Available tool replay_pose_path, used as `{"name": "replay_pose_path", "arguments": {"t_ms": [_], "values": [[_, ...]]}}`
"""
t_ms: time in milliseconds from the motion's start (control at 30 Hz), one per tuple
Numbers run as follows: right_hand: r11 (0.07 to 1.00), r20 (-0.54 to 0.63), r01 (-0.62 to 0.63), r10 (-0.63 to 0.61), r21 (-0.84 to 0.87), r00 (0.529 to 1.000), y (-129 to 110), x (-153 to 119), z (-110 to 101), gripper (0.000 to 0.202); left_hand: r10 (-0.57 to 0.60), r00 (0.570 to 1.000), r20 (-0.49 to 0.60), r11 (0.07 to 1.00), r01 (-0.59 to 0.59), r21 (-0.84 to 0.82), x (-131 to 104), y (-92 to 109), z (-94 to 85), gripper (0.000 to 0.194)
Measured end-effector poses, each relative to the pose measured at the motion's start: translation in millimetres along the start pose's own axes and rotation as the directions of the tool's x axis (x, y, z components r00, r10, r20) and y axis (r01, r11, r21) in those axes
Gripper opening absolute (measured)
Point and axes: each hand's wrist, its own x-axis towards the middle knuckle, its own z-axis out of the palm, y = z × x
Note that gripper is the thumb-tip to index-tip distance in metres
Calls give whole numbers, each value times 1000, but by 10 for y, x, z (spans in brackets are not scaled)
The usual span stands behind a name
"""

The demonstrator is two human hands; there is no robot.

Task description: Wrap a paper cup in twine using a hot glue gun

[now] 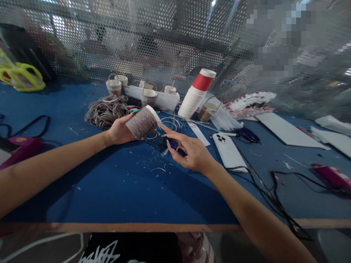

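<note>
Two hands in play here, and your left hand (120,130) has the good job: it's wrapped around the cup (141,123), fingers curled under and thumb up top, holding it tilted above the blue table (123,197) with the pale rim toward your right hand (192,151). That right one is half open, index finger poked out at the rim. Can't tell if the finger touches it, or if the hand really has hold of the dark blue thing (173,143) by your fingers. Grey cord covers most of the cup's side, so I'd say steady beats strong: grip too hard and paper may dent, or the rows may slide. Support it from underneath, and work near the rim with light fingertips so no row rides over its neighbour. The loose heap of cord (105,111) sits just behind your left hand, so watch for snags.
</note>
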Motion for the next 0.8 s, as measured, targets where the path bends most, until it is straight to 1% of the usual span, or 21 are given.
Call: {"name": "replay_pose_path", "arguments": {"t_ms": [200,300,400,600,733,800], "values": [[1000,5,-2,2,-19,1000,-1,-3,3,33,-23,1000,9,1000,23,-12,-3,1,-30,79],[999,24,-12,13,-39,1000,5,-3,20,35,-30,1000,-8,999,30,-32,-6,13,-26,78],[996,18,12,-11,-83,1000,15,-2,34,33,-53,998,-27,997,52,-54,-13,30,-10,80],[985,-39,96,-102,-141,994,25,-8,47,32,-90,995,-35,992,87,-90,-21,33,-26,77],[992,-111,82,-93,-101,989,29,-25,91,39,-91,996,21,992,92,-86,-6,12,-58,77],[991,-166,100,-114,-93,979,27,-28,115,44,-87,995,55,993,91,-73,0,-1,-61,78]]}}
